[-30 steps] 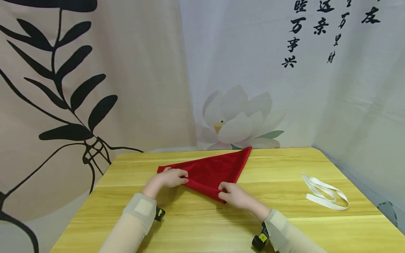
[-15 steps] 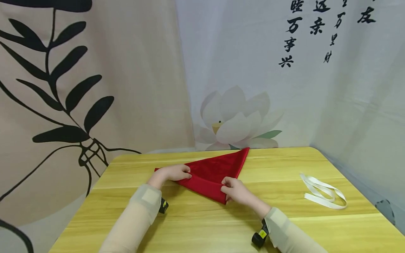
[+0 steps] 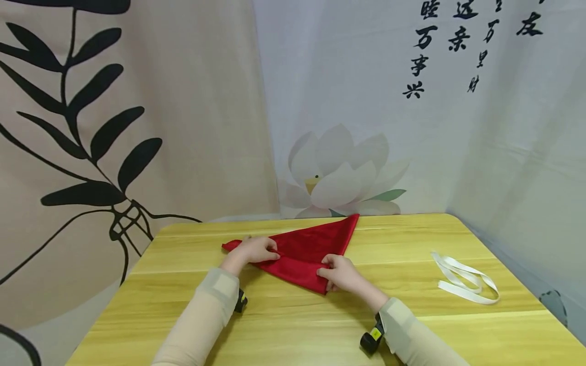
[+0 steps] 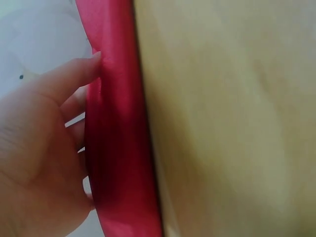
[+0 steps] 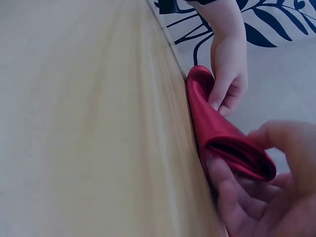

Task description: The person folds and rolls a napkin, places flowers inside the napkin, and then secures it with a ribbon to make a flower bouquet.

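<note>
A shiny red cloth [image 3: 316, 241] lies across the table's far half, with one corner pointing to the back edge. Its near side is folded over into a flat band [image 3: 293, 272]. My left hand [image 3: 256, 250] pinches this band toward the cloth's left end; in the left wrist view the thumb presses on the red fold [image 4: 121, 123]. At the right end, my right hand [image 3: 341, 273] grips the band between thumb and fingers. The right wrist view shows the band's end [image 5: 239, 155] as an open loop of layers, with fingers beneath. A small left tip sticks out past my left hand.
A loosely looped white ribbon [image 3: 467, 279] lies on the right of the wooden table [image 3: 293, 330]. Behind the table hangs a pale curtain [image 3: 210, 127] with printed leaves, a lotus and characters.
The folded band along the near side has grown wider. My left hand has shifted right along it, and my right hand has moved slightly away from me. The cloth's left tip now looks puckered.
</note>
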A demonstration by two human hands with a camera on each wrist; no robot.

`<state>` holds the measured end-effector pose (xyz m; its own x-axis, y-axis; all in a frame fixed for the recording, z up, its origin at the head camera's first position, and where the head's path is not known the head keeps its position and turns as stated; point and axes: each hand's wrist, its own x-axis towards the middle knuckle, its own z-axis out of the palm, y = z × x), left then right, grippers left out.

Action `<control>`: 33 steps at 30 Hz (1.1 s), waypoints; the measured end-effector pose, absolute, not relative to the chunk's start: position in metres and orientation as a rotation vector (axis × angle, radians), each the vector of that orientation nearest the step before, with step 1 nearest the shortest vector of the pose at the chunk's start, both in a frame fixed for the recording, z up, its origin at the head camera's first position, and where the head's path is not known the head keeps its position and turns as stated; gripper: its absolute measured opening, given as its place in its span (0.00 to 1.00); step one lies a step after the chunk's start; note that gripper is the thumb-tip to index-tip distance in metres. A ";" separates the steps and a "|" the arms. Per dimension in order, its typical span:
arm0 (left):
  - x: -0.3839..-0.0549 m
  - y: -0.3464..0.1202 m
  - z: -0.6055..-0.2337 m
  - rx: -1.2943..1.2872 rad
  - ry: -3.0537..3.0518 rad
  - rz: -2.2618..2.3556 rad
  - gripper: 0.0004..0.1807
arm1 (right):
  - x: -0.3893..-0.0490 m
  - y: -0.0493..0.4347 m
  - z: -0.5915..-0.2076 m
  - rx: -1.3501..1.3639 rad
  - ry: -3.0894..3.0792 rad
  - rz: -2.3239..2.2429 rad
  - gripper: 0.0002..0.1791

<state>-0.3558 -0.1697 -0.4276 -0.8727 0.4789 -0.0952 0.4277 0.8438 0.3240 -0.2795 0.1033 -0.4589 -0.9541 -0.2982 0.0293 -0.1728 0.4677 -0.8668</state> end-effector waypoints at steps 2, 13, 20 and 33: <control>-0.356 -0.170 -0.431 0.672 2.879 0.432 0.11 | -0.280 0.104 -0.459 -0.405 2.586 -1.487 0.10; -0.353 -0.162 -0.437 0.566 3.077 0.253 0.15 | -0.286 0.109 -0.464 -0.531 2.843 -1.206 0.08; -0.343 -0.162 -0.435 0.517 3.117 0.248 0.25 | -0.285 0.108 -0.459 -0.619 2.961 -1.073 0.13; -0.297 -0.163 -0.426 0.762 2.774 0.308 0.34 | -0.276 0.101 -0.449 -0.985 2.958 -0.830 0.08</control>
